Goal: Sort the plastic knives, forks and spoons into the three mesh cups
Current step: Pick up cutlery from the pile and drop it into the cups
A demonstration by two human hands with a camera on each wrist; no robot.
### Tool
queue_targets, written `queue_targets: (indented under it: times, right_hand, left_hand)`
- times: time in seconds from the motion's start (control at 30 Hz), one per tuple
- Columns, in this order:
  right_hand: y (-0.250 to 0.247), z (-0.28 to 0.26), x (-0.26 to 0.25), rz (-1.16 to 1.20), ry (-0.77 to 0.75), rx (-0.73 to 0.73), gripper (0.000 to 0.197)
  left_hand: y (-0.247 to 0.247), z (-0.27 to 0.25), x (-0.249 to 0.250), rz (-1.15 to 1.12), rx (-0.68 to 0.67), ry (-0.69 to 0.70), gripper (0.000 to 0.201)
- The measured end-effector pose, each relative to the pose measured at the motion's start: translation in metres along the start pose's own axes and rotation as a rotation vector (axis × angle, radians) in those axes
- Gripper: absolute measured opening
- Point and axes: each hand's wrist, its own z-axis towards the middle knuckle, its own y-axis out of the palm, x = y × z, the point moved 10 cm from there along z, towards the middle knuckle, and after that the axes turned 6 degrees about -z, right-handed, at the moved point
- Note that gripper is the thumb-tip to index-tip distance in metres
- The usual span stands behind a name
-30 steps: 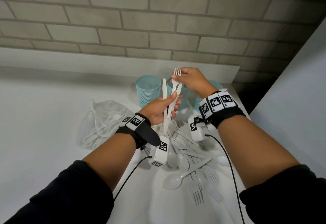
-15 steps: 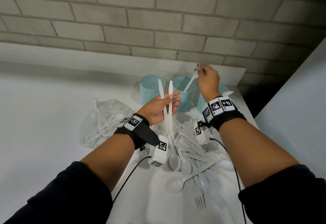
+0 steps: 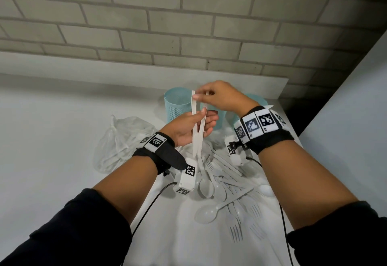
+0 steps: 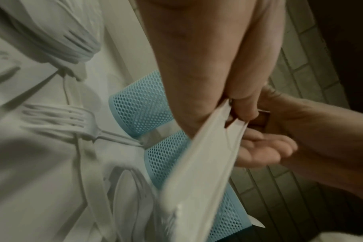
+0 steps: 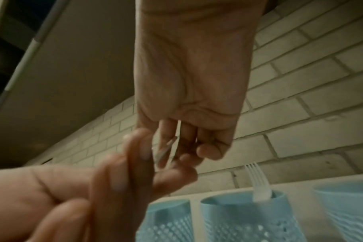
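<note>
With your left hand [image 3: 189,126] gripping both knives [image 3: 198,127] and your right hand [image 3: 217,98] pinching their tips, lift them together into the far-left cup [image 3: 174,106].

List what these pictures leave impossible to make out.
- Middle cup: head view, hidden behind both hands; contents unseen there.
- Right cup: head view, mostly behind the right hand.
- Plastic bag: contents blurred by the film.
- Knives: left wrist view, smeared; where the left hand grips is unclear.
</note>
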Motion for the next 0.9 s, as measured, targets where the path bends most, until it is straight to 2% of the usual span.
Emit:
queue_targets:
  times: [0.03,0.07,0.13,0.23,0.43,0.5,0.6,0.67,0.7,0.8,0.9]
  right_hand:
    - [0.009,0.0,0.001,-0.049,0.001,-0.094,0.03]
    - [0.011,0.0,0.002,-0.048,0.002,-0.123,0.027]
    - [0.009,0.001,0.006,0.05,0.018,-0.086,0.022]
    - [0.002,-0.001,0.01,0.23,0.036,-0.039,0.024]
    - [0.005,-0.01,0.004,0.248,0.021,-0.117,0.014]
    - [-0.006,-0.013,0.013,0.304,0.062,-0.03,0.005]
    - [-0.034,-0.023,0.045,0.475,0.19,0.172,0.009]
    - [-0.04,-0.034,0.067,0.558,0.278,0.205,0.009]
    - [-0.037,-0.039,0.073,0.569,0.311,0.164,0.007]
    - [-0.011,-0.051,0.073,0.533,0.359,-0.082,0.004]
    - [0.017,-0.058,0.068,0.558,0.374,-0.254,0.013]
  left_hand:
    - [0.002,-0.001,0.0,0.013,-0.008,-0.004,0.031]
    - [0.003,-0.003,0.0,0.028,-0.017,-0.009,0.031]
    - [0.005,-0.007,-0.001,0.055,-0.043,-0.028,0.033]
    - [0.007,-0.014,-0.004,0.105,-0.077,-0.065,0.036]
    - [0.016,-0.019,-0.01,0.237,-0.107,-0.097,0.038]
    - [0.012,-0.02,-0.008,0.256,-0.106,-0.095,0.034]
    - [-0.012,-0.024,0.002,0.297,-0.049,-0.064,0.024]
    - [-0.031,-0.028,0.016,0.218,0.031,-0.004,0.018]
    - [-0.039,-0.029,0.025,0.158,0.079,0.047,0.016]
    - [-0.057,-0.033,0.05,0.061,0.214,0.197,0.014]
    - [-0.064,-0.034,0.06,0.051,0.298,0.274,0.013]
